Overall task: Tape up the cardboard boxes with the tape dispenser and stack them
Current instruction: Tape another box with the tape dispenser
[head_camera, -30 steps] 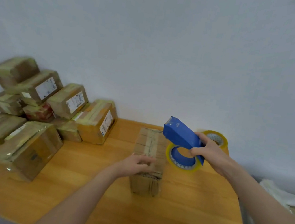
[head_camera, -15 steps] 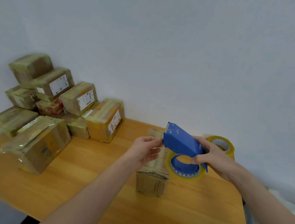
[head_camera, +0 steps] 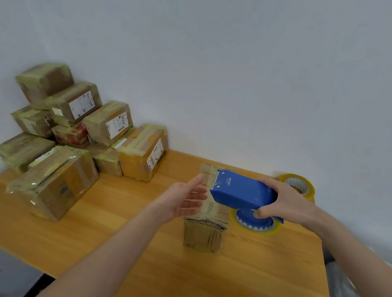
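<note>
Box (head_camera: 203, 235), ribbed taped cardboard, stands mid-table (head_camera: 195, 286) on smooth orange wood. Left grip (head_camera: 182, 200), fingers straight, holds nothing at its 9 o'clock. Right grip (head_camera: 285, 203) curls round the blue plastic dispenser (head_camera: 242, 190) over the box top. Glossy taped pile (head_camera: 77, 144) sits at 10 o'clock.

Bare tabletop (head_camera: 195, 286) fills the lower middle of the frame — open passage to the lone box (head_camera: 203, 235). The pile of taped boxes (head_camera: 73, 135) blocks the left; a strip lies open between them. The tape dispenser (head_camera: 241, 192) hangs over the box's top, a spare tape roll (head_camera: 296, 186) behind it.
</note>
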